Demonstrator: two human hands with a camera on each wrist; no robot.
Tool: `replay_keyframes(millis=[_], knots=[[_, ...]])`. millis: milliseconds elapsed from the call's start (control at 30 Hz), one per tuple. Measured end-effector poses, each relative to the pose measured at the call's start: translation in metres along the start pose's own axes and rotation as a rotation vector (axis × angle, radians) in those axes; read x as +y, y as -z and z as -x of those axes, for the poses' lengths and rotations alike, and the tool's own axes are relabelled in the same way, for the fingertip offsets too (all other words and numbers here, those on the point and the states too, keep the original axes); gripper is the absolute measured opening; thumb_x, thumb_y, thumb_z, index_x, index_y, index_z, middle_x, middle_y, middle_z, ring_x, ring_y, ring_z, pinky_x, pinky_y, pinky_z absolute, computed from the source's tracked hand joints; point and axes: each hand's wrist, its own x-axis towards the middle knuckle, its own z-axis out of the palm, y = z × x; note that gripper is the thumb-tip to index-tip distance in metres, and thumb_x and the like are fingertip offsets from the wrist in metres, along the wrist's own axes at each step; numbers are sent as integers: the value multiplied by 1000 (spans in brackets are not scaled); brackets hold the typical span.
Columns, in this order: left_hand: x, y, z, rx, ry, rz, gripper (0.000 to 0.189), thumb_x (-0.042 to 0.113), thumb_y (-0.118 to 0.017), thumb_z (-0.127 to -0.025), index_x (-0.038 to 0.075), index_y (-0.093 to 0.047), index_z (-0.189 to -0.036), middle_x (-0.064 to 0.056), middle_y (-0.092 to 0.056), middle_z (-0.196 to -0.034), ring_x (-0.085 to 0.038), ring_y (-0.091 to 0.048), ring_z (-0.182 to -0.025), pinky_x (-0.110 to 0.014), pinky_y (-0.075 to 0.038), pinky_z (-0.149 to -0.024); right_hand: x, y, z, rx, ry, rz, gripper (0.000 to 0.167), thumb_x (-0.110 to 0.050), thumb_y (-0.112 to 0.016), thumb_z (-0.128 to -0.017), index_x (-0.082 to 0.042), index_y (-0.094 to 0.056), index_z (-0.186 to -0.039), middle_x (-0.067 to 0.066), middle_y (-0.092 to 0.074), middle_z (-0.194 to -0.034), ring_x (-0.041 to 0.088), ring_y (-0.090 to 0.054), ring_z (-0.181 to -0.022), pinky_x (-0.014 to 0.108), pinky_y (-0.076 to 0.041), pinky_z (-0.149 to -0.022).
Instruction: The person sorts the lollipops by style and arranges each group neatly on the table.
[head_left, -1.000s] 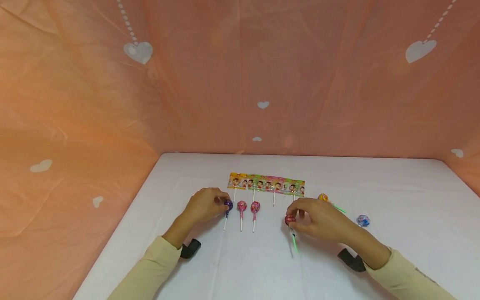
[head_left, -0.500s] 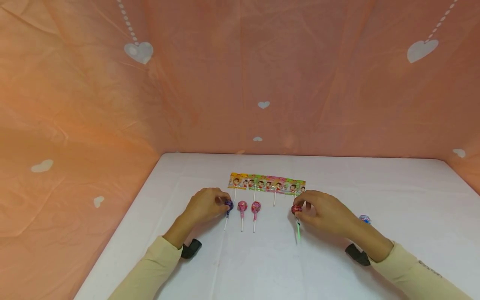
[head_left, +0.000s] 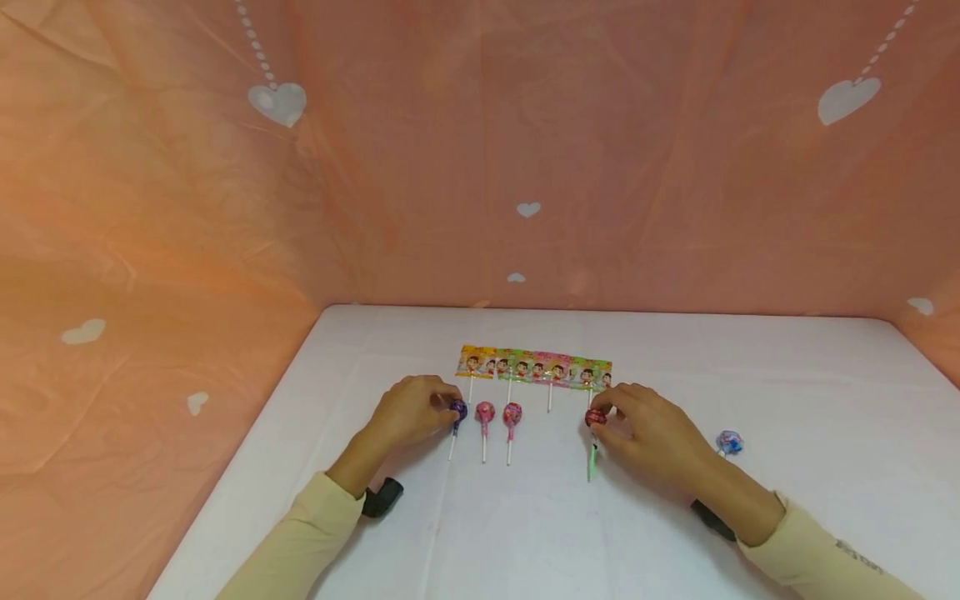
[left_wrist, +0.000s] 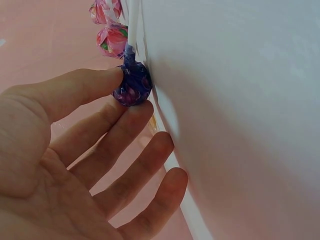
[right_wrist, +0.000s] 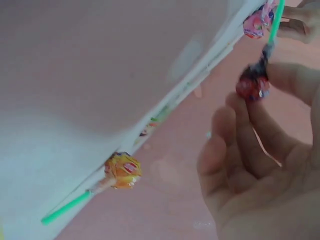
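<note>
My left hand (head_left: pixel 414 408) pinches the head of a purple-blue lollipop (left_wrist: pixel 134 86) between thumb and fingertips, its white stick pointing toward me. Two pink lollipops (head_left: pixel 484 412) lie beside it on the white table, heads away from me. Farther right, my right hand (head_left: pixel 651 429) grips a red lollipop (right_wrist: pixel 253 87) by its round head, with the thumb and fingertips on the wrapper. That one has a green stick (head_left: pixel 592 462). Just behind it, the right end of a strip of flat wrapped lollipops (head_left: pixel 555 369) is close to my fingers.
In the right wrist view a yellow lollipop (right_wrist: pixel 123 170) with a green stick lies on the table; the right hand hides it from the head view. A blue lollipop (head_left: pixel 729 442) is beyond my right wrist. An orange cloth (head_left: pixel 420 208) with hearts hangs behind the table (head_left: pixel 405 333).
My right hand has carried the red lollipop slightly right and away from me, up near the strip's right end, covering the yellow lollipop. The left hand stays in place.
</note>
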Motion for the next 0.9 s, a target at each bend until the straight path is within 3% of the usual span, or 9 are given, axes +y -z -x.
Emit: replay_keyframes(millis=[167, 433, 700, 900], knots=[[0, 1, 0, 8, -3, 9, 19, 20, -79, -83, 19, -78, -102, 4, -70, -90, -15, -61, -86, -35, -49, -76, -4, -2, 2, 10, -19, -15, 12, -28, -73, -88, -25, -69, -99, -14, -66, -94, 7, -49, -82, 28, -44, -69], [1, 0, 1, 4, 8, 7, 20, 21, -79, -83, 19, -78, -103, 4, -71, -92, -15, -61, -88, -36, -50, -78, -12, -4, 7, 13, 6, 29, 20, -29, -73, -88, -18, -71, -104, -4, -72, -106, 20, -67, -98, 45, -54, -85], [1, -1, 1, 5, -1, 3, 19, 21, -79, -83, 19, -78, -102, 4, -70, -91, -15, -61, -88, -36, -50, -78, -15, -4, 8, 11, -33, -3, 17, -32, -73, -88, -24, -71, -103, -11, -71, -102, 8, -56, -83, 34, -48, -75], [1, 0, 1, 10, -7, -4, 20, 21, -79, -83, 19, -78, -103, 4, -71, -91, -15, -62, -87, -36, -50, -77, -17, -6, 8, 16, -36, -11, 15, -33, -73, -89, -25, -71, -102, -9, -70, -103, 8, -59, -88, 35, -49, -78]])
